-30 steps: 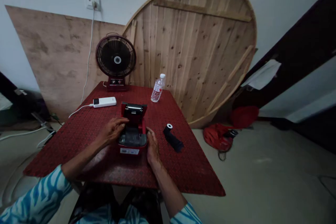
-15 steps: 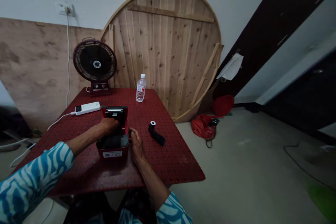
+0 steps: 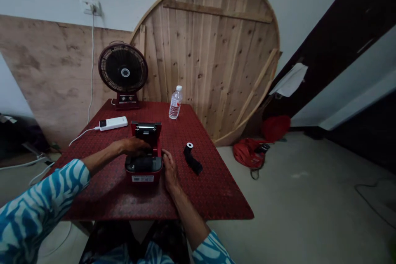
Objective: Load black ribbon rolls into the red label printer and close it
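Observation:
A red and black label printer [image 3: 144, 177] stands on the red-covered table with its lid [image 3: 146, 130] raised. Across the open body from the left reaches my left hand [image 3: 134, 146], its fingertips down inside and partly hidden, so I cannot see whether they grip anything. A dark roll [image 3: 144, 163] lies in the front part of the body. My right hand [image 3: 170, 168] holds the printer's right side, fingers bent along the wall. To the right of that hand, a black ribbon roll [image 3: 188, 148] with a white core rests on the table, its loose strip [image 3: 194, 166] trailing forward.
A fan [image 3: 123, 72] stands at the table's back left, with a white power bank [image 3: 114, 123] and its cable in front. A clear water bottle [image 3: 175, 105] is behind the printer. A round wooden tabletop [image 3: 204, 62] leans on the wall; a red bag [image 3: 246, 152] lies on the floor.
The view has swung a little to the left, shifting everything rightward in the picture. My left hand has shifted slightly within the printer; its fingers are now somewhat more stretched. My right hand stays at its side.

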